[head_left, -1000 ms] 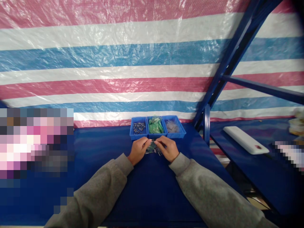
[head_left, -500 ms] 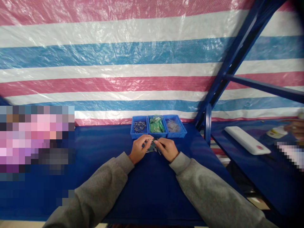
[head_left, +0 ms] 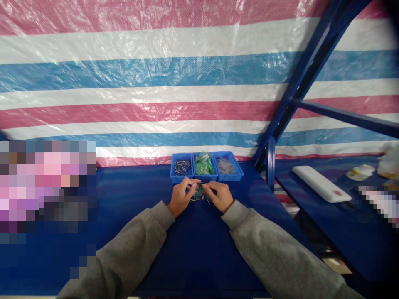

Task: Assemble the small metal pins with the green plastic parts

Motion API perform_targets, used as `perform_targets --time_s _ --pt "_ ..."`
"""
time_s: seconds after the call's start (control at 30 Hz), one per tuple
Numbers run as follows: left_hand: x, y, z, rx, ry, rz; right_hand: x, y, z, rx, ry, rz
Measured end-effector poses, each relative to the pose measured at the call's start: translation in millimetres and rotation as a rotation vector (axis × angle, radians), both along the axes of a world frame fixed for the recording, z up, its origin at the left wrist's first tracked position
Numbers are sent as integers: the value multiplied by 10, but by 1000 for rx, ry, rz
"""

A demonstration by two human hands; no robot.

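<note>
My left hand (head_left: pixel 181 197) and my right hand (head_left: pixel 222 194) meet over the blue table, just in front of a row of small bins. The fingers of both are closed around a thin, dark, rod-like part (head_left: pixel 203 183), too small to make out fully. Below my fingertips lies a small pile of slim metallic pieces (head_left: pixel 203 197) with something dark green among them, partly covered by my hands. Similar slim metal pieces (head_left: pixel 182 167) fill the left blue bin (head_left: pixel 178 180). A green plastic bag (head_left: pixel 204 164) sits in the middle bin, and clear plastic bags (head_left: pixel 225 166) in the right one.
A striped plastic sheet (head_left: pixel 149 95) hangs behind the table (head_left: pixel 193 253). To the right rises a blue metal frame (head_left: pixel 280 112). Beyond it, a second table holds a long white case (head_left: pixel 321 183) and a small white container (head_left: pixel 361 172). A blurred-out patch covers the left.
My left thumb and index finger have parted a little, while my right hand stays nearly in place. The view has shifted slightly. On the far right, another person's hand has moved away from the white container.
</note>
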State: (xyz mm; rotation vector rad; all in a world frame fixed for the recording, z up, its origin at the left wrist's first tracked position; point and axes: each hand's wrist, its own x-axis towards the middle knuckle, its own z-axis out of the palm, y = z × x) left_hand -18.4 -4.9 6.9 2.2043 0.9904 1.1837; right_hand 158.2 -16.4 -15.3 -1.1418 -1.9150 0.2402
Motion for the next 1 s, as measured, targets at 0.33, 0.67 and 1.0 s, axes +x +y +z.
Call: perform_targets --time_s 0.33,0.67,1.0 --pt "4 22 -78 49 119 82 0 -6 8 -3 11 11" --pt "17 30 -61 101 121 74 -3 -13 7 -2 13 7" --pt "4 40 -50 158 158 14 -6 4 4 6 1 0"
